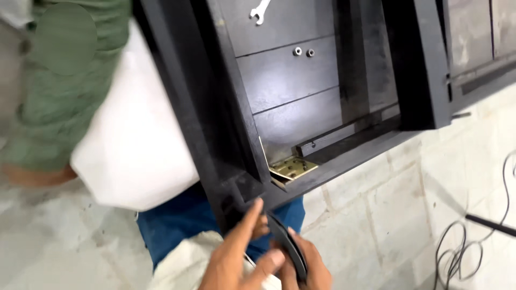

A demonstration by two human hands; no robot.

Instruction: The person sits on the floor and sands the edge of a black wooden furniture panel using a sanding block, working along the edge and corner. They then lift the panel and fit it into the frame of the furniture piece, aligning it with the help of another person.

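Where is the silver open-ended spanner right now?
In the head view, the silver open-ended spanner lies at the top centre on the black wooden panel, above two small metal bolts.

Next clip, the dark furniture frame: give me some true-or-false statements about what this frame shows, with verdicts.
1. A wrench lies on the dark panel. True.
2. The brass hinge sits at the frame's top edge. False: it sits in the lower inner corner.
3. The left hand touches the frame corner. True.
4. The right hand holds a white cloth. False: it holds a flat black part.
5. Cables lie on the floor. True.
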